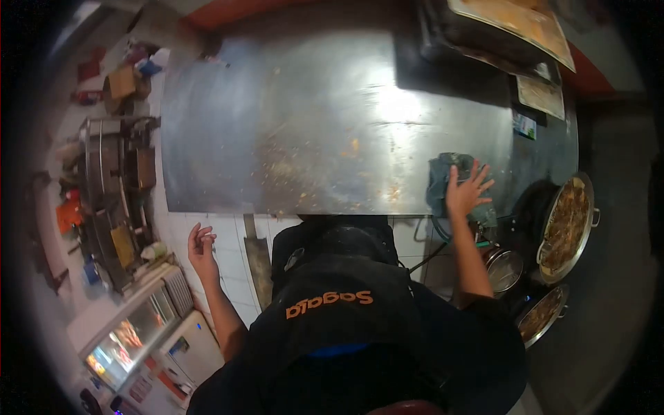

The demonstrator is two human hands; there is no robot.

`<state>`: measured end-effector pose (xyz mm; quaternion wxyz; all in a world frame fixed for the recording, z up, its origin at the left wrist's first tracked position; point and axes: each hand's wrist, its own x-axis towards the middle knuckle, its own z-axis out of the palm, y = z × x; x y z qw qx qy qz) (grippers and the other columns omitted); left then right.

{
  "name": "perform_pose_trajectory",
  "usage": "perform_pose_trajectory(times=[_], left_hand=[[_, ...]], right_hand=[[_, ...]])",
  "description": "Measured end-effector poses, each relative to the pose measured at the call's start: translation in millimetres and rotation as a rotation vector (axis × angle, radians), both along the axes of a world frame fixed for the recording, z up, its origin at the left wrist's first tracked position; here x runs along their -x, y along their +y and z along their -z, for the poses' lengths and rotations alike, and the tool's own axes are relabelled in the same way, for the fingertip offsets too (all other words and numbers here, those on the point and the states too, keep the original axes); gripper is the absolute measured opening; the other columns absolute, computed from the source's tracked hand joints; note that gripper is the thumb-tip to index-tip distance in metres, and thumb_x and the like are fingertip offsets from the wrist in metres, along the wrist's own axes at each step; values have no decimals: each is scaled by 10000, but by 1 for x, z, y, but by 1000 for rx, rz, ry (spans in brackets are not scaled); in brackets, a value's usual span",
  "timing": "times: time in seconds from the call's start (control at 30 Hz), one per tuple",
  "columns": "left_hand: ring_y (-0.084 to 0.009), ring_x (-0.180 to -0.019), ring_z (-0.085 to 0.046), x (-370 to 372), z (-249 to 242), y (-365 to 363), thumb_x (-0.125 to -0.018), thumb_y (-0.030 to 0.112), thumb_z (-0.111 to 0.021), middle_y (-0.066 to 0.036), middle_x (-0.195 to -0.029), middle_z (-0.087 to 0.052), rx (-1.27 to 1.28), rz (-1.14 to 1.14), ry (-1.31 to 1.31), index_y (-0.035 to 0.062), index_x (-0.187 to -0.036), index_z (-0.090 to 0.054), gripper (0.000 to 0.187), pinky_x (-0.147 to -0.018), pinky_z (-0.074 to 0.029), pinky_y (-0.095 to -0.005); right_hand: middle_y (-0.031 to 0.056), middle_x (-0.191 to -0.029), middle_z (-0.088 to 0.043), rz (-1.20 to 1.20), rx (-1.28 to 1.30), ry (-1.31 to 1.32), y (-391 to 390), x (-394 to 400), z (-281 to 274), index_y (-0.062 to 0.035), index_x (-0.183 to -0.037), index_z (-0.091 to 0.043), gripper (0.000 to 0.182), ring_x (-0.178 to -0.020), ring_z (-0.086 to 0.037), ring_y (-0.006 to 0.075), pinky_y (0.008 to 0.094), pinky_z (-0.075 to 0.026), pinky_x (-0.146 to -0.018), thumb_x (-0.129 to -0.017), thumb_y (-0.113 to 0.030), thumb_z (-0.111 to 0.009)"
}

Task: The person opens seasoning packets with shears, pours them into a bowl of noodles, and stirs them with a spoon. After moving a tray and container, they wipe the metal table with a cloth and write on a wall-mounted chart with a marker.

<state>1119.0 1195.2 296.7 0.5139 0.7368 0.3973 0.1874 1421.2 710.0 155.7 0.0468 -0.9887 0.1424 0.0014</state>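
My right hand lies palm down with its fingers spread, on or just above a crumpled dark grey-green cloth. The cloth rests near the front edge of the metal table, at its right part, and my palm hides some of it. My left hand hangs in the air beyond the table's front left corner, fingers loosely bent and apart, with nothing in it. Yellowish and brown crumbs are scattered over the middle and front of the metal surface.
Large pans of browned food stand at the right, beside a metal pot. A bulky metal unit with a tray occupies the back right of the table. Cluttered steel equipment and a white fridge line the left.
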Motion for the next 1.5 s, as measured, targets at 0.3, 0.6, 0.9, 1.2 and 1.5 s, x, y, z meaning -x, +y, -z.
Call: perform_pose_trajectory(times=[0.3, 0.6, 0.9, 1.2, 1.5], left_hand=[[-137, -845, -547, 127, 32, 103, -873, 51, -518, -107, -1014, -578, 68, -114, 29, -4, -1228, -451, 366, -801, -447, -270], [-132, -794, -564, 320, 74, 161, -858, 66, -506, -68, -965, -605, 100, -579, 181, 29, -1198, -488, 343, -694, -441, -249], [-138, -783, -558, 348, 102, 140, -857, 56, -498, -97, -977, -597, 190, -722, 116, 19, -1210, -464, 356, -702, -451, -261], [-139, -773, -561, 313, 93, 151, -847, 32, -474, -90, -971, -598, 225, -639, 57, 24, -1195, -475, 347, -694, -452, -255], [-135, -725, -578, 320, 176, 181, -830, 103, -518, -61, -954, -607, 518, -370, 403, 73, -1184, -468, 359, -574, -417, -258]], right_hand=[[144, -1495, -22, -715, -80, 68, 95, 54, -30, -85, -1422, -166, 781, -1357, -27, 395, 630, -12, -1008, -839, -461, -523], [205, -1390, -277, -420, 47, -110, 285, 147, 32, -69, -1341, -326, 585, -1252, -266, 400, 525, -168, -1024, -867, -368, -490], [158, -1320, -366, -389, -410, -106, 667, 269, 2, -103, -1191, -484, 424, -1202, -349, 330, 496, -232, -1002, -784, -175, -575], [151, -1086, -512, -81, -1470, 174, 798, 196, -43, -60, -1024, -519, 243, -1044, -484, 306, 416, -395, -878, -826, -182, -588], [134, -1073, -583, 429, -2073, 112, 286, 58, -99, -56, -1133, -532, 393, -988, -567, 277, 452, -453, -883, -846, -322, -570]])
